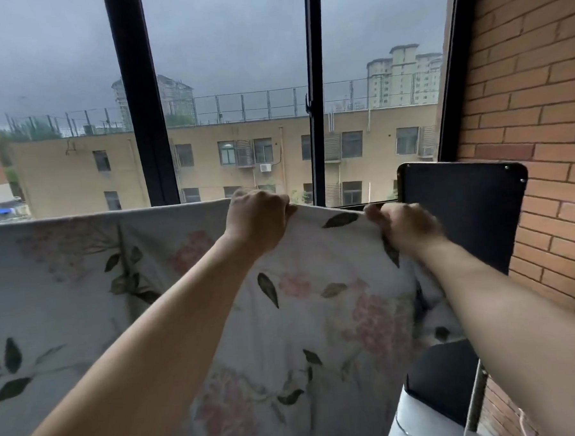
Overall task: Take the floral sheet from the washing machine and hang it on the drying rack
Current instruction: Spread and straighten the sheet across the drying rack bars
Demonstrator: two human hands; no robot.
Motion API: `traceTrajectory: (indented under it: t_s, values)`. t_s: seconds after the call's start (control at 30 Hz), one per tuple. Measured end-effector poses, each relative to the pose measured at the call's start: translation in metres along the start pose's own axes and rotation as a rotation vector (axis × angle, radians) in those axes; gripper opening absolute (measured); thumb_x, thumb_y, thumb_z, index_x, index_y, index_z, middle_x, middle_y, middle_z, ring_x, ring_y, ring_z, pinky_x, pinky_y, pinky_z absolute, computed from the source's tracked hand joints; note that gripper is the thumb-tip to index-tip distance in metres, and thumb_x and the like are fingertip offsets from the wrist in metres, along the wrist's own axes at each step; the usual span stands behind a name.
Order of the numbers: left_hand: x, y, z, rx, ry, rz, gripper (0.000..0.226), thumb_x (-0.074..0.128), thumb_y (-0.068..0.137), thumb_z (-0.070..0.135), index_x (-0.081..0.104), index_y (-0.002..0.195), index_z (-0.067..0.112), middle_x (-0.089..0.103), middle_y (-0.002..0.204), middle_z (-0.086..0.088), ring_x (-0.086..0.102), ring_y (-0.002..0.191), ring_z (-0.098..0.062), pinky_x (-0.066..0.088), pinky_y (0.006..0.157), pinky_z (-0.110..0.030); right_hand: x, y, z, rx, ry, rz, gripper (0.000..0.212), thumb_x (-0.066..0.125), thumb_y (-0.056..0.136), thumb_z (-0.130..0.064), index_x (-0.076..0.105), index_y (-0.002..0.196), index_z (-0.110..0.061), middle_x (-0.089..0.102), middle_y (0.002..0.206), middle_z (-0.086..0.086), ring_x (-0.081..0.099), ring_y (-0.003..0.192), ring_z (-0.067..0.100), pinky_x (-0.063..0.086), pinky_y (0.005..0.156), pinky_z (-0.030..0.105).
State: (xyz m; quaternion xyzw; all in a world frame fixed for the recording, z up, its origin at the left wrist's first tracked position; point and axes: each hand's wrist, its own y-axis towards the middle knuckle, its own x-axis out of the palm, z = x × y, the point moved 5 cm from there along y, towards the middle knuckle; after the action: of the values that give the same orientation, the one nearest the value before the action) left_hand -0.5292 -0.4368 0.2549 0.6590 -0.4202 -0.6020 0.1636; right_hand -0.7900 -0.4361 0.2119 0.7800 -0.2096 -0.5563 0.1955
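The floral sheet [83,295], pale with pink flowers and dark leaves, hangs spread across the lower half of the view, its top edge draped over a horizontal rack bar. A short bare stretch of that bar [352,206] shows between my hands. My left hand [258,221] grips the sheet's top edge at the centre with curled fingers. My right hand [405,226] holds the sheet's upper right corner, slightly blurred. The washing machine is out of view.
A large window with dark frames [317,116] stands right behind the sheet. A brick wall [533,105] closes the right side. A dark flat panel [462,215] is mounted by the wall, and a dark and white object [435,396] sits below it.
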Motion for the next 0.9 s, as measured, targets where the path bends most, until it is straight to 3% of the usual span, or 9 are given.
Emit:
traceTrajectory:
  t_s: [0.1, 0.17, 0.27, 0.33, 0.5, 0.6, 0.7, 0.8, 0.9]
  values:
    - [0.009, 0.005, 0.015, -0.002, 0.038, -0.021, 0.035, 0.042, 0.101, 0.043, 0.067, 0.093, 0.020, 0.070, 0.086, -0.003, 0.062, 0.073, -0.023, 0.042, 0.086, -0.039, 0.019, -0.020, 0.020, -0.025, 0.108, -0.186, 0.070, 0.045, 0.069, -0.092, 0.055, 0.070, -0.023, 0.062, 0.075, -0.003, 0.060, 0.078, 0.027, 0.048, 0.071, 0.037]
    - [0.013, 0.006, 0.020, -0.003, 0.062, -0.034, 0.033, 0.043, 0.101, 0.041, 0.068, 0.093, 0.020, 0.070, 0.085, -0.003, 0.062, 0.073, -0.023, 0.042, 0.087, -0.040, 0.025, -0.025, 0.025, -0.046, 0.064, -0.296, 0.046, 0.070, 0.073, -0.072, 0.055, 0.069, -0.028, 0.060, 0.077, -0.005, 0.057, 0.076, 0.022, 0.047, 0.070, 0.033]
    - [0.019, 0.008, 0.026, -0.032, 0.114, -0.055, 0.028, 0.045, 0.100, 0.037, 0.067, 0.094, 0.020, 0.069, 0.084, -0.003, 0.062, 0.072, -0.023, 0.040, 0.086, -0.039, 0.024, -0.022, 0.041, -0.026, -0.109, -0.356, 0.023, 0.065, 0.085, -0.034, 0.056, 0.069, -0.021, 0.060, 0.085, 0.002, 0.057, 0.078, 0.024, 0.043, 0.066, 0.029]
    - [0.023, 0.007, 0.030, -0.050, 0.143, -0.079, 0.024, 0.045, 0.100, 0.031, 0.065, 0.095, 0.021, 0.068, 0.081, -0.003, 0.057, 0.069, -0.022, 0.038, 0.086, -0.039, 0.020, -0.019, 0.058, 0.041, -0.185, -0.310, 0.009, 0.057, 0.083, -0.020, 0.060, 0.074, -0.020, 0.062, 0.096, 0.004, 0.058, 0.084, 0.024, 0.044, 0.066, 0.030]
    - [0.035, 0.002, 0.052, -0.017, 0.103, -0.077, 0.012, 0.048, 0.089, 0.018, 0.059, 0.090, 0.020, 0.067, 0.084, -0.003, 0.059, 0.077, -0.024, 0.032, 0.087, -0.041, 0.029, -0.037, 0.095, 0.218, -0.346, -0.386, 0.020, 0.050, 0.084, -0.013, 0.059, 0.098, -0.024, 0.062, 0.100, 0.000, 0.057, 0.088, 0.024, 0.044, 0.073, 0.033]
    - [0.045, -0.004, 0.065, 0.044, 0.075, -0.057, 0.016, 0.046, 0.094, 0.028, 0.060, 0.089, 0.022, 0.069, 0.087, -0.001, 0.061, 0.082, -0.025, 0.030, 0.088, -0.042, 0.045, -0.048, 0.107, 0.285, -0.345, -0.396, 0.017, 0.050, 0.085, -0.010, 0.057, 0.096, -0.021, 0.060, 0.095, 0.000, 0.058, 0.086, 0.024, 0.046, 0.073, 0.034]
    - [0.050, -0.010, 0.071, 0.077, 0.060, -0.029, 0.020, 0.046, 0.095, 0.034, 0.061, 0.090, 0.023, 0.069, 0.090, 0.001, 0.062, 0.086, -0.026, 0.031, 0.087, -0.041, 0.057, -0.052, 0.111, 0.317, -0.312, -0.394, 0.018, 0.050, 0.086, -0.008, 0.052, 0.101, -0.018, 0.060, 0.112, 0.006, 0.059, 0.096, 0.027, 0.049, 0.079, 0.037]
    - [0.054, -0.016, 0.071, 0.087, 0.050, -0.019, 0.022, 0.045, 0.096, 0.035, 0.061, 0.088, 0.023, 0.070, 0.088, 0.004, 0.062, 0.087, -0.025, 0.030, 0.087, -0.040, 0.066, -0.053, 0.115, 0.379, -0.302, -0.408, 0.035, 0.048, 0.090, -0.013, 0.046, 0.125, -0.017, 0.050, 0.131, 0.011, 0.054, 0.121, 0.035, 0.046, 0.097, 0.048]
    - [0.056, -0.021, 0.070, 0.099, 0.063, 0.001, 0.022, 0.046, 0.096, 0.034, 0.062, 0.085, 0.023, 0.070, 0.084, 0.003, 0.062, 0.085, -0.025, 0.032, 0.088, -0.040, 0.074, -0.056, 0.124, 0.464, -0.263, -0.418, 0.044, 0.041, 0.092, -0.010, 0.039, 0.136, -0.013, 0.047, 0.138, 0.016, 0.049, 0.126, 0.039, 0.041, 0.104, 0.052]
